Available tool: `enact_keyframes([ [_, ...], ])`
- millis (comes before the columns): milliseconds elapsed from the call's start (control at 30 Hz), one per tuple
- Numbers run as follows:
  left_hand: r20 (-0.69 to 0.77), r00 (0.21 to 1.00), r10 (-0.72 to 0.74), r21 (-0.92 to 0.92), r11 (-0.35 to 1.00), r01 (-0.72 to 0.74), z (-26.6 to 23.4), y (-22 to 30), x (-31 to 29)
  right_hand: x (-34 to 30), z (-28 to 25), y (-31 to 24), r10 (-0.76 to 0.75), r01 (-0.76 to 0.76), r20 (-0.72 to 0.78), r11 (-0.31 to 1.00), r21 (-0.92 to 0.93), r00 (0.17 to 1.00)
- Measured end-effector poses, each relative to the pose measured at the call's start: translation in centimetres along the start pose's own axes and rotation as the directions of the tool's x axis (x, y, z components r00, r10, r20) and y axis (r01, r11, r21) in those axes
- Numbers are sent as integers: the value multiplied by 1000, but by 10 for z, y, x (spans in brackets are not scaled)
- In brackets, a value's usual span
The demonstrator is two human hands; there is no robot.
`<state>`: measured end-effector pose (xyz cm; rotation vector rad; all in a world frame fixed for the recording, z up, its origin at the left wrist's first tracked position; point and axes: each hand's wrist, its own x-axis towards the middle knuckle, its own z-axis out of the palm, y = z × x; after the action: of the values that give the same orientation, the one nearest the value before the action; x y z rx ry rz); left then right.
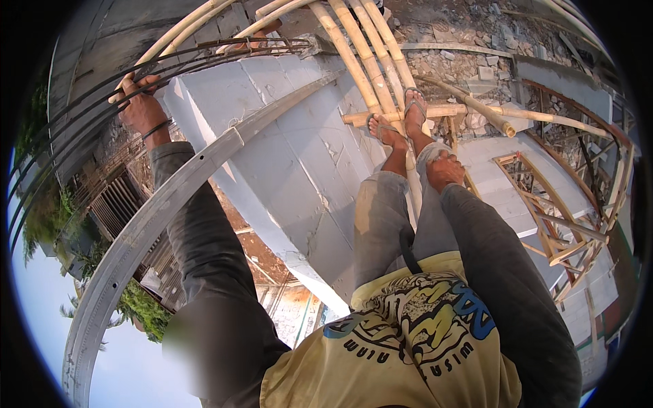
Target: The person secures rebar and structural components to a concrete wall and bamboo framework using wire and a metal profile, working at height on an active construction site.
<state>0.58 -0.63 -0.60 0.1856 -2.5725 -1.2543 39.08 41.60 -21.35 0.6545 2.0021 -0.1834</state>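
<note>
My left hand [141, 109] reaches out to the far left, its fingers curled around thin dark steel rods [197, 58], beside the end of a bamboo pole [170, 34]. A dark band circles that wrist. My right hand [445, 170] is closed on the bunched grey trouser leg [435, 151] at my knee. Below my left hand, a long grey metal bar [204, 163] with small holes slants across the top of a pale block wall [292, 143]. The fisheye lens bends the bar strongly. A thin wire loop sits around the bar.
My sandalled feet [398, 129] stand on several bamboo poles [360, 58] laid together, crossed by another bamboo pole [449, 110]. Broken masonry [476, 54] lies below. At right is a wooden frame [544, 197]. A long drop opens at left beyond the wall, with trees [146, 306] below.
</note>
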Motion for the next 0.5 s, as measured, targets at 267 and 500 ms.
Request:
enact_keyframes([
  [267,8,989,151,135,979,-150,-3,-7,0,-6,-13,-6,0,0,35,1000,22,999],
  [500,-58,998,39,9,999,-39,5,3,-2,-3,-13,-1,22,-22,39,1000,-5,999],
])
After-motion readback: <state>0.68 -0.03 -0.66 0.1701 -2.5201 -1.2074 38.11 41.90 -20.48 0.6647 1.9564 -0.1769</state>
